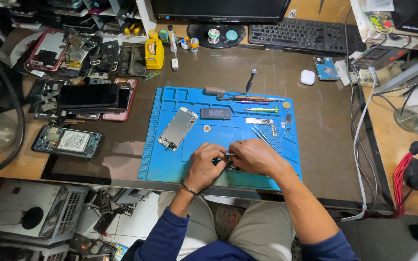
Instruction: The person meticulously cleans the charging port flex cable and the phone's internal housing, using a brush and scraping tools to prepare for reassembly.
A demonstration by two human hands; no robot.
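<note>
While the left hand pins the dark, mostly hidden phone body flat on the blue silicone repair mat, the right hand pinches a small metal tool at it, both grips clenched to keep things steady.

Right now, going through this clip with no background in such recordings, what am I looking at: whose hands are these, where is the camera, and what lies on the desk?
There is no machine: a camera worn on a person's head looks down at their own two bare hands. The left hand and right hand meet over a small dark device, mostly hidden beneath them, pinching a tiny metal part; what it is I cannot tell. They work on a blue mat. On it lie a phone screen panel, a black battery and screwdrivers. Dismantled phones are piled at the left.
</note>
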